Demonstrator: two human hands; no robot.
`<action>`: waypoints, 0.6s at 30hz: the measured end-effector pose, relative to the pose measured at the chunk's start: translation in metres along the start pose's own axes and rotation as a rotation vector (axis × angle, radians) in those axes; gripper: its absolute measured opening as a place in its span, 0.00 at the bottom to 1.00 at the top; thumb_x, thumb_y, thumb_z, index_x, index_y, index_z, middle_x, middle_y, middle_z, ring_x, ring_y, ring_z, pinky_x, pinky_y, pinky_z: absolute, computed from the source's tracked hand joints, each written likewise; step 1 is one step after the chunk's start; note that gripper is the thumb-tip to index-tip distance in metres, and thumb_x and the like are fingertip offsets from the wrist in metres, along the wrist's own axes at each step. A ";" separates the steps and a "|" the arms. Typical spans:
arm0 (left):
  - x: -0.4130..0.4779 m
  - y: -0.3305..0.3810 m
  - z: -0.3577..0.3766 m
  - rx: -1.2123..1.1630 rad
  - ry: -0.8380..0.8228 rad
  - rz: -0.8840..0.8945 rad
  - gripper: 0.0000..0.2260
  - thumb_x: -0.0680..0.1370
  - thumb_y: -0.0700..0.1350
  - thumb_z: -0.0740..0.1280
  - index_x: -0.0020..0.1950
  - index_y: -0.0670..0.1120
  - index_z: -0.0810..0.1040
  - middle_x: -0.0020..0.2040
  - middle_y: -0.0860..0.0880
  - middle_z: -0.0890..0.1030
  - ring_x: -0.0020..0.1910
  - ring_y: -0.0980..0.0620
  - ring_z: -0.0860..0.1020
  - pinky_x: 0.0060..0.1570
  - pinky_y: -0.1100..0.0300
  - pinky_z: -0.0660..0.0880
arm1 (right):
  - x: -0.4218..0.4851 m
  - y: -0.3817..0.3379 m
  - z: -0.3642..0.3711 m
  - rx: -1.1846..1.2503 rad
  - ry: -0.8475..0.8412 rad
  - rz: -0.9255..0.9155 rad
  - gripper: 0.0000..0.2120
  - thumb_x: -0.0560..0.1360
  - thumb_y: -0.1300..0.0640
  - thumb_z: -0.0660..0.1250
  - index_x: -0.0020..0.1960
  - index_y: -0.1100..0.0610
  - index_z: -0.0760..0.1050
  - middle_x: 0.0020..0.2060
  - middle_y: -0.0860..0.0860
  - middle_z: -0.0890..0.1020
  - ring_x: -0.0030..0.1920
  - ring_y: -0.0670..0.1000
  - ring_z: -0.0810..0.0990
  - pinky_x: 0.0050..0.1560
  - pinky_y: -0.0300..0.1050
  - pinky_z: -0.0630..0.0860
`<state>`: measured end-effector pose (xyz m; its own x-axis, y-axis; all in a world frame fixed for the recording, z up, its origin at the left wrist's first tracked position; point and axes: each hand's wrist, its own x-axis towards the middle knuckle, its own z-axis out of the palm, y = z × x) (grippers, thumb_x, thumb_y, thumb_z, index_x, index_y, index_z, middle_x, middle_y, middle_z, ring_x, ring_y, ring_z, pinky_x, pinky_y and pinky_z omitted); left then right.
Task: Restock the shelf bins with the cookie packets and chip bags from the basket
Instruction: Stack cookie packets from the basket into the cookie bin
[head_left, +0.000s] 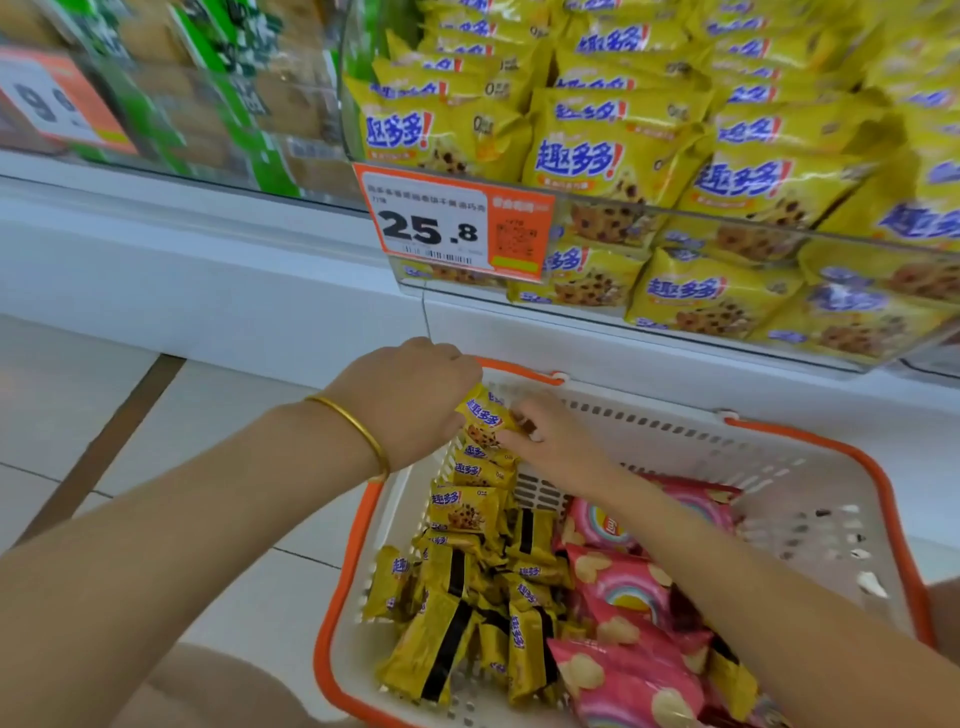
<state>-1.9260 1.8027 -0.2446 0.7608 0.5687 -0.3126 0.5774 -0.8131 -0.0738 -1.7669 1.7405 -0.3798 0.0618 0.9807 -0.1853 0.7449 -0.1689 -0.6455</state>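
Basket (883, 486) sits under the shelf bin (649, 209), short lifts I guess; left hand (410, 400) grips a cookie packet (485, 415), right hand (553, 439) pinches its end.

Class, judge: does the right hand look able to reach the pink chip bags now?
Probably yes: the right hand is busy with a cookie packet, but the pink chip bags lie uncovered beneath its forearm.

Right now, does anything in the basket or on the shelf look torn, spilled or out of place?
Nothing stands out. The cookie packets lie jumbled in the basket, some face down, beside the pink chip bags, but none looks torn or spilled. The shelf bin is stacked in neat rows.
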 end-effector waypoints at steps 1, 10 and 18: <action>0.001 0.002 -0.004 -0.057 -0.014 -0.011 0.19 0.81 0.50 0.58 0.71 0.49 0.64 0.67 0.49 0.70 0.65 0.49 0.69 0.61 0.52 0.70 | -0.012 -0.010 -0.018 0.093 -0.042 -0.019 0.13 0.78 0.54 0.63 0.49 0.65 0.75 0.43 0.58 0.76 0.43 0.53 0.73 0.46 0.50 0.70; -0.010 0.012 -0.081 -0.669 0.311 0.164 0.13 0.74 0.46 0.71 0.57 0.47 0.77 0.37 0.49 0.75 0.36 0.56 0.74 0.38 0.59 0.71 | -0.095 -0.095 -0.133 0.462 0.133 -0.135 0.10 0.71 0.58 0.71 0.48 0.49 0.73 0.38 0.39 0.80 0.39 0.32 0.78 0.40 0.29 0.73; 0.007 -0.023 -0.127 -0.729 1.162 -0.082 0.16 0.77 0.50 0.60 0.59 0.43 0.75 0.53 0.48 0.77 0.53 0.55 0.75 0.54 0.65 0.68 | -0.029 -0.156 -0.250 0.281 0.534 -0.167 0.19 0.69 0.48 0.74 0.53 0.53 0.70 0.43 0.55 0.80 0.37 0.48 0.76 0.26 0.42 0.71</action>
<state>-1.8966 1.8415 -0.1248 0.3166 0.6809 0.6604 0.3810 -0.7288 0.5689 -1.7185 1.7629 -0.0886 0.3375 0.8974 0.2843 0.5744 0.0429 -0.8175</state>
